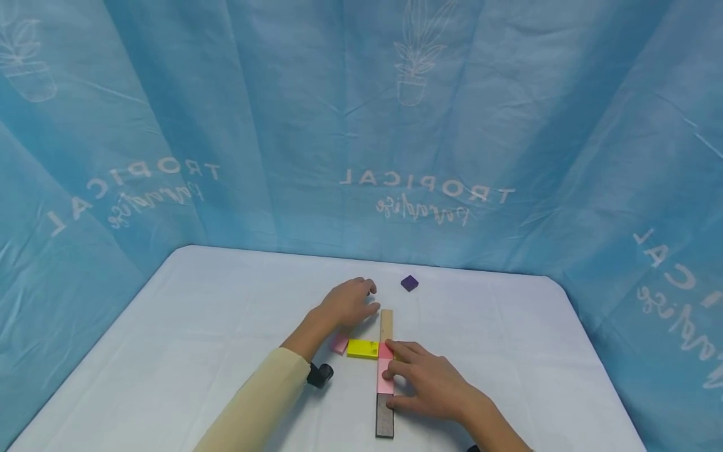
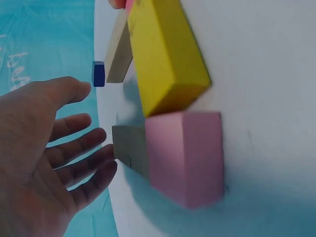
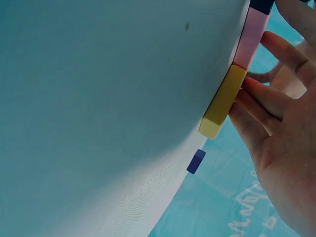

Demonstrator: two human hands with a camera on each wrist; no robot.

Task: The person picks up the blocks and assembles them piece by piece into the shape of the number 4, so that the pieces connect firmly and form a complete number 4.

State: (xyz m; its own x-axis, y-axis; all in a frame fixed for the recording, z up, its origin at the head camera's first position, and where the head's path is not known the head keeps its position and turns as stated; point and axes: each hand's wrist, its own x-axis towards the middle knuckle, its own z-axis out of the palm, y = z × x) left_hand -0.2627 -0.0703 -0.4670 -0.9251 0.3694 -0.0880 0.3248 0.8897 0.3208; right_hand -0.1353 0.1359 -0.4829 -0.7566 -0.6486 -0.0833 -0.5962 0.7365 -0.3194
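A straight row of blocks lies on the table: a wooden block, a darker pink piece, a pink block and a dark grey block. My right hand rests along its right side, fingertips touching the blocks. Beside those fingers lies a yellow block, mostly hidden in the head view. Another yellow block joins the row's left side. At its outer end sits a pink block, with a grey-brown block behind it. My left hand hovers empty over that one, fingers loosely bent.
A small purple block lies apart near the far edge of the white table. Blue printed curtains stand around the table's back and sides. A black wrist camera sticks out below the left forearm.
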